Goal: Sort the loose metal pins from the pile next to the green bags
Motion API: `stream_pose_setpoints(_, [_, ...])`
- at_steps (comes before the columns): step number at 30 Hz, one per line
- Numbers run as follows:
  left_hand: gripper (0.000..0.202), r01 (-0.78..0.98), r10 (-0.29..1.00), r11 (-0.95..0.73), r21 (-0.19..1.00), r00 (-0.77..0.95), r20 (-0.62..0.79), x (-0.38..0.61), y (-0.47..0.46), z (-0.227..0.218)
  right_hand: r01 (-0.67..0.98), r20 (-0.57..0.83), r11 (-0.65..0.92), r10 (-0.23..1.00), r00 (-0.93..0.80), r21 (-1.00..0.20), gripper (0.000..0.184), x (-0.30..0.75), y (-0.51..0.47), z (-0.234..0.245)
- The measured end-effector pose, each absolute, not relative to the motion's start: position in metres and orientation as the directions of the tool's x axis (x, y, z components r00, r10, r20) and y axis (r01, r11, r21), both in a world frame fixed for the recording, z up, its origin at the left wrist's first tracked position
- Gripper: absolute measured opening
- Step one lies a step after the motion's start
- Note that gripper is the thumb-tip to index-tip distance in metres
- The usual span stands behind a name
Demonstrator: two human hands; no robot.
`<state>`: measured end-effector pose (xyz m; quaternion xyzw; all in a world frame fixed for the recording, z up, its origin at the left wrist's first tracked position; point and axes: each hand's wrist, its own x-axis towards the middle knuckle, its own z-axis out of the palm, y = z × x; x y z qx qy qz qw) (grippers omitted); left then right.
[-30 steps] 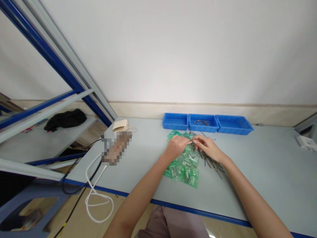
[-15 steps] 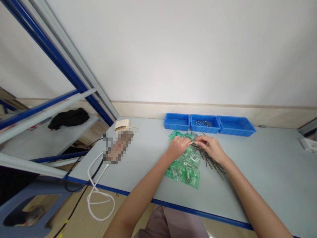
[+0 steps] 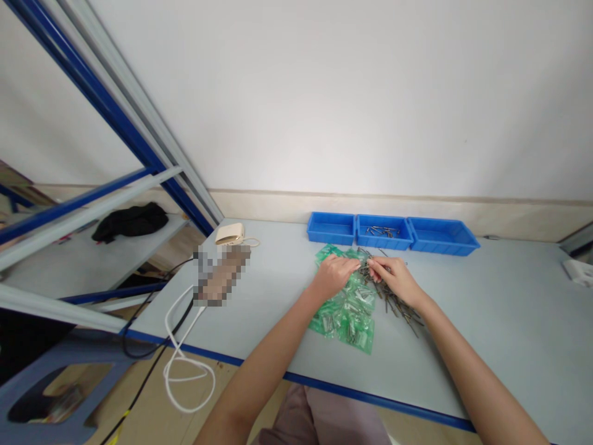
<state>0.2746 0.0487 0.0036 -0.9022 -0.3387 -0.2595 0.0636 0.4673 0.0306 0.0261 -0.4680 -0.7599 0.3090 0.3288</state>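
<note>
My left hand (image 3: pixel 337 274) is closed above the green plastic bags (image 3: pixel 349 318), its fingertips pressed together toward the right. Whatever those fingers hold is too small to make out. Facing it, my right hand (image 3: pixel 395 277) pinches a small, thin metal piece between thumb and forefinger; its exact kind is unclear. The two sets of fingertips are a short gap apart. Beneath my right hand lies a loose pile of thin metal rods (image 3: pixel 397 304), partly hidden by the hand. Small metal pieces show through the clear fronts of the bags.
Three blue bins stand in a row near the wall: a left bin (image 3: pixel 332 237), a middle bin (image 3: pixel 383 241) with several metal pieces, and a right bin (image 3: pixel 445 247). Farther left are a cream-coloured case (image 3: pixel 230 234), a blurred-out object (image 3: pixel 222 278) and a white cable (image 3: pixel 167 327).
My right hand has drawn slightly right and its fingers have curled in more. The fingertips of both hands, close together before, now have a small gap. The left hand has barely moved.
</note>
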Motion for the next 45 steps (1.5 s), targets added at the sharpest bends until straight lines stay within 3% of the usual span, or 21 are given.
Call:
stream_pose_setpoints(3, [0.031, 0.63, 0.563, -0.772, 0.079, 0.622, 0.544, 0.2744, 0.0481, 0.0033, 0.473, 0.211, 0.344, 0.926, -0.312, -0.811, 0.049, 0.4684, 0.0318, 0.0253])
stream_pose_setpoints(8, [0.03, 0.626, 0.522, -0.78, -0.004, 0.654, 0.547, 0.2742, 0.0471, 0.0034, 0.482, 0.17, 0.329, 0.923, -0.344, -0.812, 0.048, 0.4669, 0.0319, 0.0242])
stream_pose_setpoints(16, [0.038, 0.665, 0.545, -0.746, 0.022, 0.592, 0.594, 0.2737, 0.0478, 0.0037, 0.516, 0.219, 0.378, 0.914, -0.342, -0.769, 0.027, 0.4673, 0.0333, 0.0175])
stream_pose_setpoints(24, [0.033, 0.637, 0.515, -0.771, 0.008, 0.617, 0.595, 0.2739, 0.0483, 0.0018, 0.539, 0.202, 0.395, 0.902, -0.382, -0.744, 0.043, 0.4665, 0.031, 0.0238])
stream_pose_setpoints(33, [0.039, 0.654, 0.526, -0.757, 0.009, 0.6, 0.602, 0.2749, 0.0498, 0.0007, 0.521, 0.211, 0.377, 0.913, -0.35, -0.766, 0.026, 0.4667, 0.0328, 0.0186])
stream_pose_setpoints(42, [0.039, 0.64, 0.505, -0.768, -0.022, 0.626, 0.594, 0.2755, 0.0503, -0.0016, 0.554, 0.167, 0.386, 0.9, -0.403, -0.738, 0.046, 0.4647, 0.031, 0.0188])
stream_pose_setpoints(45, [0.041, 0.654, 0.521, -0.756, -0.021, 0.621, 0.585, 0.2759, 0.0505, -0.0024, 0.551, 0.175, 0.378, 0.906, -0.384, -0.744, 0.037, 0.4642, 0.0311, 0.0174])
